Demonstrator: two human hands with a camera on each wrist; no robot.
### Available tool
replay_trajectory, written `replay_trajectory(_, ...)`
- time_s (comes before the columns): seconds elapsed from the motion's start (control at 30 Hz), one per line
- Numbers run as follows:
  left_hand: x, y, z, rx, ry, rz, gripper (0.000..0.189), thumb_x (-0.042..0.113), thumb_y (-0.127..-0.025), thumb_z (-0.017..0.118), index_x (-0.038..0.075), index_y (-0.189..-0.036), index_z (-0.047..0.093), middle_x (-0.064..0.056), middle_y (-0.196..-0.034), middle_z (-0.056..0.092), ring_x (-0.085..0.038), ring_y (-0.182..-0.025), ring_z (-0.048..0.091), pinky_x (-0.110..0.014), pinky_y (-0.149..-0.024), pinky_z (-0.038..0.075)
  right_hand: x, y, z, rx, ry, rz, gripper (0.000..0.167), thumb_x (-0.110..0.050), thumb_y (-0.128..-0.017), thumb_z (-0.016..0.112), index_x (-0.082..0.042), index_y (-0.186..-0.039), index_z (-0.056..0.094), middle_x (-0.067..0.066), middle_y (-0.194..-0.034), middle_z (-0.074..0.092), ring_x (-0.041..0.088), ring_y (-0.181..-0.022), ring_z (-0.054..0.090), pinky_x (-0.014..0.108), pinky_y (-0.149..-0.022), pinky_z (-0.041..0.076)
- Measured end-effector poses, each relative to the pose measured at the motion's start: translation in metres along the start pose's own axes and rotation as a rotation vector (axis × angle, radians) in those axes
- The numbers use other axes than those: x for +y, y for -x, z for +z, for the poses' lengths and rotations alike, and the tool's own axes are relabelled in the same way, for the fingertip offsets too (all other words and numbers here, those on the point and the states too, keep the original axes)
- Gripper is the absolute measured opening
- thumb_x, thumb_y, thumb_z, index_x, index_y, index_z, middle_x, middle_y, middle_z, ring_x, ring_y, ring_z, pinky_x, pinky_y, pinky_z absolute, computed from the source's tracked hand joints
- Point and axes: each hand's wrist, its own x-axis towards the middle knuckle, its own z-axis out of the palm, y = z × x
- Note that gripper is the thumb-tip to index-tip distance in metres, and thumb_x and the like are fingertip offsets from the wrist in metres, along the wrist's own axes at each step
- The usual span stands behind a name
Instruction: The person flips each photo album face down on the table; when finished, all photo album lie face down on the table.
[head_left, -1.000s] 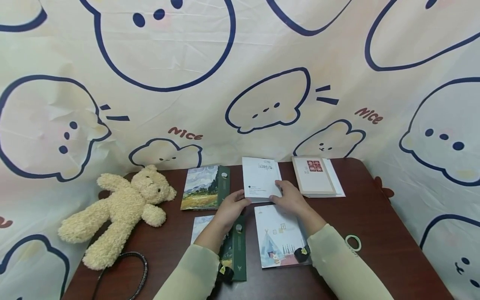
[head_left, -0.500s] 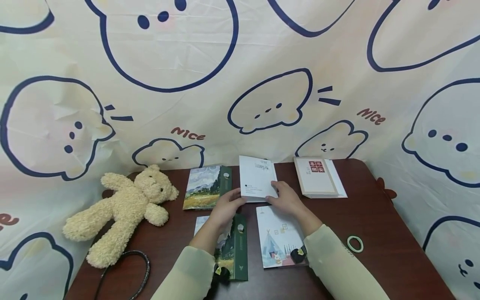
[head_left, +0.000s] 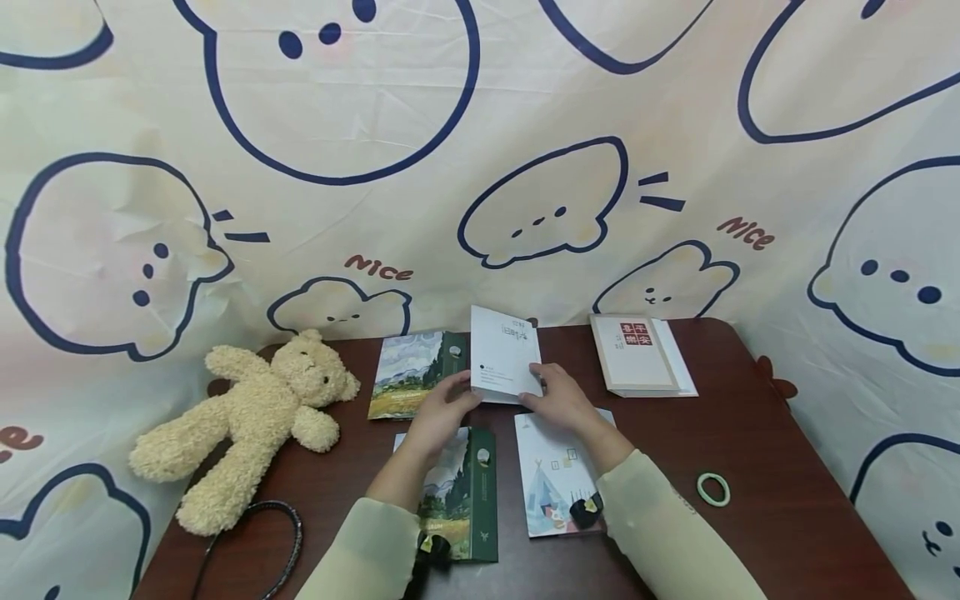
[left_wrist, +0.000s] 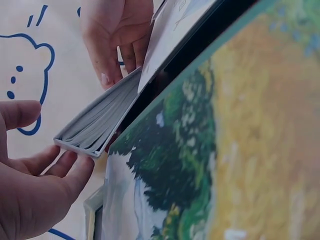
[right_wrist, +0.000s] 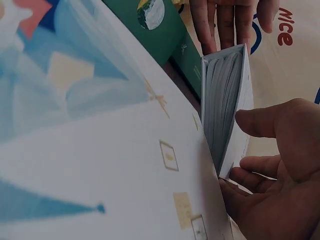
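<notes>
A white photo album [head_left: 504, 354] stands tilted at the back of the table, its page ends [right_wrist: 220, 90] showing in the wrist views. My right hand [head_left: 562, 398] pinches its right side, the thumb on the front cover and the fingers at the edge. Against the opposite edge rest the fingertips of my left hand [head_left: 442, 412]; in the left wrist view that thumb stands apart from the cover. Below the album lies a white book with a tent picture [head_left: 551, 475], partly under my right wrist. A green landscape-covered album [head_left: 480, 492] lies under my left forearm.
Another green landscape album [head_left: 408, 375] lies back left, beside a cream teddy bear [head_left: 258, 421]. White books with a red emblem [head_left: 636, 358] are stacked back right. A pale green ring [head_left: 713, 489] lies at right, a black cord loop [head_left: 296, 533] at front left.
Both hands have shifted left with the white album, which now tilts up more and overlaps the edge of the back green album. The head view has turned slightly left.
</notes>
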Motion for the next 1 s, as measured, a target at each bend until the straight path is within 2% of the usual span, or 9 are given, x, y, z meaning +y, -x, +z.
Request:
replay_trajectory(0.3, 0.005, 0.002, -0.003, 0.034, 0.007, 0.036, 0.049, 0.027, -0.102, 0.067, 0.019, -0.149, 0.056, -0.01, -0.145, 0.058, -0.035, -0.123, 0.061, -0.057, -0.1, 0.051, -0.005, -0.001, 0.004, -0.006, -0.041, -0.016, 0.064, -0.027, -0.097, 0.071, -0.001, -0.152, 0.05, 0.018, -0.148, 0.052, 0.036, -0.128, 0.057, 0.05, -0.106, 0.049)
replay_trajectory(0.57, 0.01, 0.004, -0.009, 0.063, -0.033, 0.054, 0.046, 0.028, -0.102, 0.067, 0.023, -0.147, 0.058, -0.003, -0.15, 0.054, -0.033, -0.135, 0.051, -0.056, -0.105, 0.046, -0.008, -0.002, 0.01, -0.017, -0.105, -0.008, 0.062, -0.028, -0.098, 0.071, -0.004, -0.151, 0.052, 0.017, -0.148, 0.052, 0.036, -0.131, 0.055, 0.052, -0.107, 0.047)
replay_trajectory(0.77, 0.013, 0.005, -0.012, 0.064, -0.038, 0.06, 0.047, 0.027, -0.102, 0.066, 0.021, -0.148, 0.057, -0.005, -0.154, 0.05, -0.036, -0.137, 0.051, -0.059, -0.105, 0.046, -0.01, -0.003, 0.014, -0.02, -0.135, 0.005, 0.061, -0.029, -0.099, 0.071, -0.006, -0.151, 0.052, 0.017, -0.149, 0.052, 0.037, -0.133, 0.055, 0.052, -0.107, 0.047)
replay_trajectory(1.0, 0.017, 0.008, -0.014, 0.071, -0.061, 0.067, 0.045, 0.026, -0.103, 0.066, 0.02, -0.146, 0.058, -0.008, -0.151, 0.052, -0.033, -0.13, 0.057, -0.054, -0.099, 0.051, -0.014, -0.002, 0.017, -0.034, -0.166, 0.012, 0.057, -0.028, -0.099, 0.07, -0.009, -0.151, 0.054, 0.016, -0.149, 0.051, 0.037, -0.133, 0.054, 0.053, -0.108, 0.046)
